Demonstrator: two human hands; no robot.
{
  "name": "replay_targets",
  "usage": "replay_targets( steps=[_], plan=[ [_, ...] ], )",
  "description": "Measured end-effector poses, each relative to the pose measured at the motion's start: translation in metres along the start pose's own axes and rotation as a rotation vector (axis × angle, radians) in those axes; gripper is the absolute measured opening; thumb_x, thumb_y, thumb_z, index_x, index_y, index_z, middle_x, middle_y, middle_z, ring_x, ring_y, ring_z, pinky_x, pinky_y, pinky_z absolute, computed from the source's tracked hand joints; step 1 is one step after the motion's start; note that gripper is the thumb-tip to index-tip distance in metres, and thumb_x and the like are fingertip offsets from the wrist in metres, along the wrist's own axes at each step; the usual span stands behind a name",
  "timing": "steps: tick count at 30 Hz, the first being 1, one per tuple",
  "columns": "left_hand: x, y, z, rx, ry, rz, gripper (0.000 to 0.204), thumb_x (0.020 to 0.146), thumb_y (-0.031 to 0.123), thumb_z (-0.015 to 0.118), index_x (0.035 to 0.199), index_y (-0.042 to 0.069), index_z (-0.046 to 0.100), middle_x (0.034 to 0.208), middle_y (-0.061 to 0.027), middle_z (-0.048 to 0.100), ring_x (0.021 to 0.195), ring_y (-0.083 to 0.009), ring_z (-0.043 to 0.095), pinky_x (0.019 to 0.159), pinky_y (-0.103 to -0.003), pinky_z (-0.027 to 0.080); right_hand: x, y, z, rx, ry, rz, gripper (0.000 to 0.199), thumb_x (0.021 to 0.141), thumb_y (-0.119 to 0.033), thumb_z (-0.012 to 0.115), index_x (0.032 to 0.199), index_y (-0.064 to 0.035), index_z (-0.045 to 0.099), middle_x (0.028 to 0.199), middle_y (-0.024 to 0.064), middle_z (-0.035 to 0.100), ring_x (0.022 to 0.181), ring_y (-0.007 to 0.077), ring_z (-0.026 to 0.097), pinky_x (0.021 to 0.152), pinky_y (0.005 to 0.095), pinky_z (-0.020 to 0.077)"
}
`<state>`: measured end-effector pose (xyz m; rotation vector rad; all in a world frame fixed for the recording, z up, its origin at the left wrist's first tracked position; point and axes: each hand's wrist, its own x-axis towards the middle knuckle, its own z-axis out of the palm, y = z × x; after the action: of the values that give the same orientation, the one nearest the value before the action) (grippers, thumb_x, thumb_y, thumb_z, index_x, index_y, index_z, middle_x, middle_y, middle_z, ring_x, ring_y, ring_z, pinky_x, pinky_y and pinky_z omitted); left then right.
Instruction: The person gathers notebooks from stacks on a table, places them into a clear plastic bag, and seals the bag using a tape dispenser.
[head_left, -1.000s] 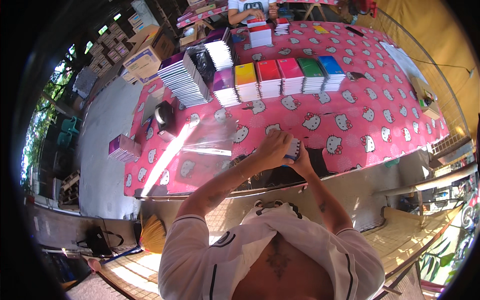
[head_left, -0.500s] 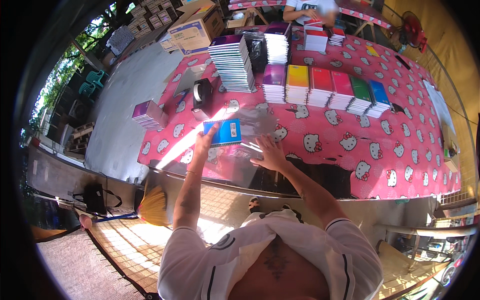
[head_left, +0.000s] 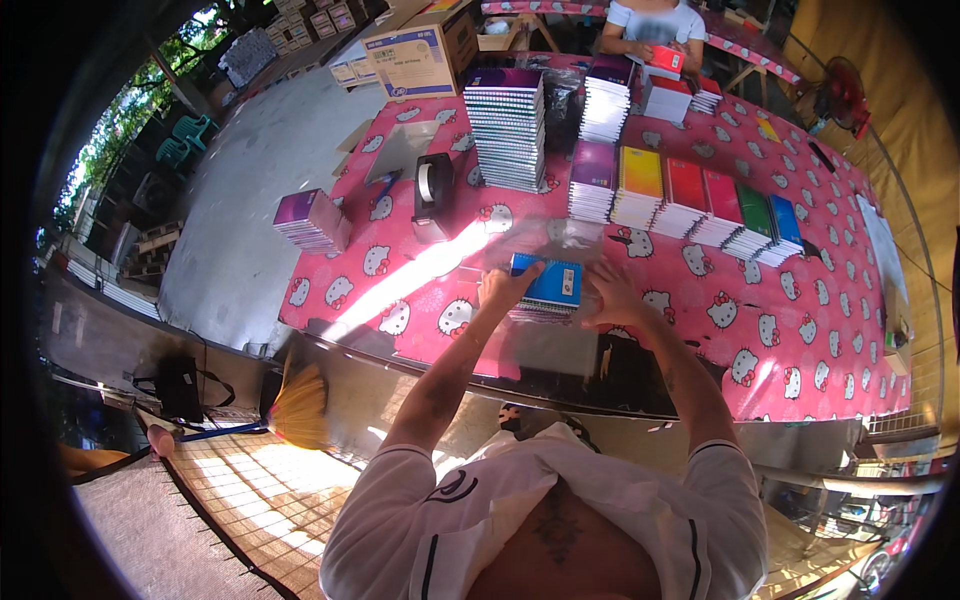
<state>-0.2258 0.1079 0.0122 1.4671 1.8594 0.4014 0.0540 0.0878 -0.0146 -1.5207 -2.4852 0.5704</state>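
Observation:
A small stack of spiral notebooks with a blue top cover (head_left: pixel 547 284) lies near the table's front edge. My left hand (head_left: pixel 505 288) grips its left side, thumb on top of the cover. My right hand (head_left: pixel 616 293) is beside the stack's right side, fingers apart, close to or touching a transparent plastic sheet (head_left: pixel 560 348) that spreads around and under the notebooks. Whether the right fingertips pinch the plastic, I cannot make out. A row of notebook stacks in purple, yellow (head_left: pixel 640 180), red, pink, green and blue stands just beyond my right hand.
A black tape dispenser (head_left: pixel 432 200) stands left of a tall notebook stack (head_left: pixel 505 135). Another purple-topped stack (head_left: pixel 312 222) sits at the table's left edge. A cardboard box (head_left: pixel 420 60) is behind. Across the table, a person (head_left: pixel 655 28) handles red notebooks. A red fan (head_left: pixel 842 97) stands far right.
My left hand has moved right with the blue-topped notebooks, onto the plastic. My right hand has shifted right to their side. The view has turned slightly left.

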Motion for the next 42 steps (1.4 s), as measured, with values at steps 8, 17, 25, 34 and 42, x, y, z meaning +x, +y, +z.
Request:
replay_targets(
  steps=[8, 17, 25, 34, 42],
  plan=[
    [0.000, -0.032, -0.010, -0.198, 0.172, -0.044, 0.095, 0.079, 0.084, 0.052, 0.115, -0.002, 0.065, 0.112, -0.0267, 0.068, 0.117, -0.0400, 0.061, 0.100, -0.047, 0.045, 0.000, -0.066, 0.017, 1.307, 0.129, 0.520, 0.042, 0.101, -0.035, 0.056, 0.130, -0.0052, 0.059, 0.104, 0.0050, 0.066, 0.089, 0.0107, 0.062, 0.080, 0.0293, 0.0497],
    [0.009, -0.057, 0.000, -0.583, 0.029, -0.042, 0.080, 0.088, 0.069, 0.060, 0.122, -0.004, 0.061, 0.108, -0.0206, 0.068, 0.100, -0.0265, 0.067, 0.084, -0.040, 0.054, -0.009, -0.053, 0.032, 1.396, 0.162, 0.539, 0.043, 0.101, -0.037, 0.054, 0.132, -0.0080, 0.059, 0.115, 0.0040, 0.066, 0.103, 0.0160, 0.062, 0.089, 0.0316, 0.0487],
    [0.024, -0.079, 0.009, -0.757, 0.053, -0.053, 0.069, 0.089, 0.061, 0.066, 0.121, 0.000, 0.059, 0.109, -0.0125, 0.068, 0.098, -0.0238, 0.066, 0.083, -0.039, 0.053, -0.008, -0.049, 0.041, 1.460, 0.221, 0.520, 0.040, 0.099, -0.030, 0.057, 0.130, -0.0054, 0.061, 0.114, 0.0051, 0.067, 0.104, 0.0158, 0.062, 0.087, 0.0325, 0.0502],
    [-0.039, -0.138, -0.037, 0.152, -0.122, 0.877, 0.027, 0.084, 0.032, 0.076, 0.104, 0.015, 0.071, 0.090, -0.0085, 0.071, 0.084, -0.0310, 0.069, 0.077, -0.044, 0.055, -0.070, -0.095, 0.048, 0.485, 0.120, 0.103, 0.022, 0.086, -0.016, 0.073, 0.107, -0.0090, 0.073, 0.093, 0.0080, 0.073, 0.083, 0.0212, 0.071, 0.077, 0.0336, 0.0559],
    [-0.041, -0.136, -0.031, 0.245, -0.124, 0.931, 0.025, 0.086, 0.035, 0.072, 0.105, 0.019, 0.072, 0.093, -0.0069, 0.071, 0.082, -0.0285, 0.069, 0.073, -0.042, 0.056, -0.068, -0.099, 0.049, 0.359, 0.078, 0.079, 0.019, 0.090, -0.018, 0.069, 0.108, -0.0119, 0.072, 0.090, 0.0061, 0.074, 0.084, 0.0233, 0.071, 0.076, 0.0354, 0.0554]
  ],
)
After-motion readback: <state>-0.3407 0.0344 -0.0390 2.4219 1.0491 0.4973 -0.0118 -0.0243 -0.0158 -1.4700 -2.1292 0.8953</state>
